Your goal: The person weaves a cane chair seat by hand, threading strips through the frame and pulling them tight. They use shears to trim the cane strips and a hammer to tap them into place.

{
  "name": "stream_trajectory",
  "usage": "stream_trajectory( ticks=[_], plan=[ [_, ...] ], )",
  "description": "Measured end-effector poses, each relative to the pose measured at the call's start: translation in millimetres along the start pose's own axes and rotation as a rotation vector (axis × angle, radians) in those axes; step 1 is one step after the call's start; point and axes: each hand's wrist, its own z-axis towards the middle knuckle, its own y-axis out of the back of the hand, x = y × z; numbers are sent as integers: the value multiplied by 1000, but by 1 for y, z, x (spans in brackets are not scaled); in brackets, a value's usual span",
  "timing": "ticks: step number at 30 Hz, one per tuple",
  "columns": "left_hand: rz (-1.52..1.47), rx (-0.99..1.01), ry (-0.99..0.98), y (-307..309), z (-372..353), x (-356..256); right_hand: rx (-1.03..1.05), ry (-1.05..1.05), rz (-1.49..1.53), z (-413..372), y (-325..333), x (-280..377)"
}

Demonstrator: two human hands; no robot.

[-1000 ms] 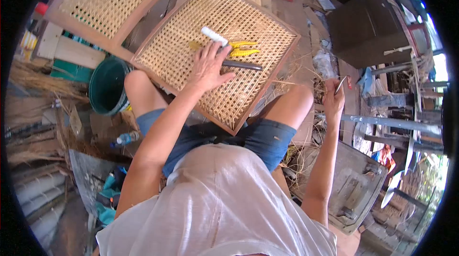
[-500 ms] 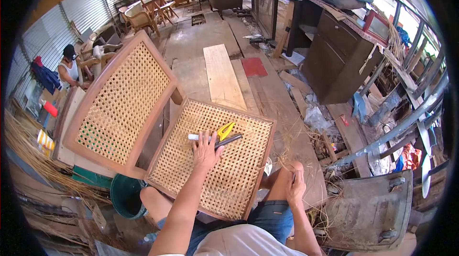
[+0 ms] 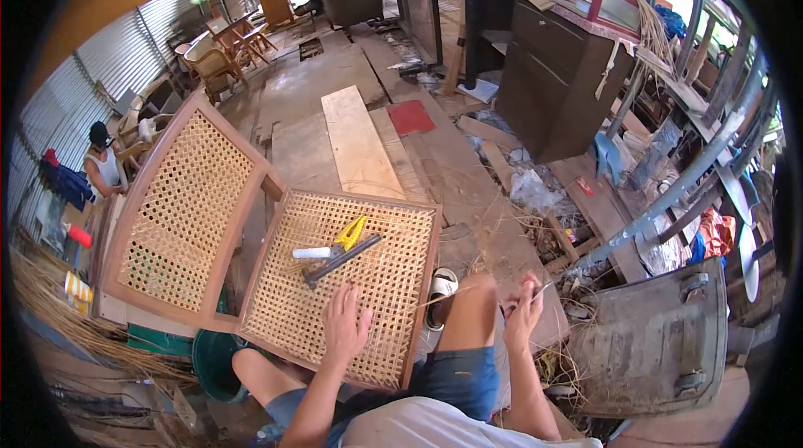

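Observation:
A woven cane panel in a wooden frame (image 3: pixel 422 281) rests across my lap. My left hand (image 3: pixel 345 322) lies flat on its weave with fingers spread, holding nothing. On the weave above that hand lie a white cylinder (image 3: pixel 311 253), yellow-handled pliers (image 3: pixel 350 232) and a dark awl (image 3: pixel 341 260). My right hand (image 3: pixel 524 312) is beside my right knee, pinching a thin cane strand (image 3: pixel 452 296) that runs left toward the panel.
A larger cane chair back (image 3: pixel 180 205) leans at the left. A green bucket (image 3: pixel 211 356) sits by my left leg. Planks, a dark cabinet (image 3: pixel 560 71), loose cane (image 3: pixel 50 306) and a grey lid (image 3: pixel 648 348) surround me. Another person (image 3: pixel 102 168) sits far left.
My view has tilted up from my lap to the workshop. My left hand slid down the weave, off the tools. My right hand dropped beside my knee.

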Motion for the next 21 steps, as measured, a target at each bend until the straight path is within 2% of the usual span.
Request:
stream_trajectory(
  ticks=[2, 4, 6, 10, 11, 13, 16, 21],
  plan=[
    [30, 1, 79, -16, -47, 2, -167, -146, 84, 9, 11, 13],
    [59, -22, 161, -26, -59, 4, -125, -161, 69, 19, 35, -6],
    [157, -17, 207, -35, -74, 9, 73, -343, 25, 18, 53, -27],
    [282, 9, 238, -41, -79, -12, 250, -563, -33, -8, 62, -50],
    [204, -33, 241, -44, -79, -19, 238, -606, -25, -11, 65, -60],
    [323, 60, 306, -59, -80, -21, 237, -698, -21, -22, 61, -83],
    [361, 147, 400, -65, -69, -32, 264, -709, 84, -25, 67, -97],
    [357, 87, 322, -65, -61, -30, 180, -728, 26, -26, 79, -86]
  ],
)
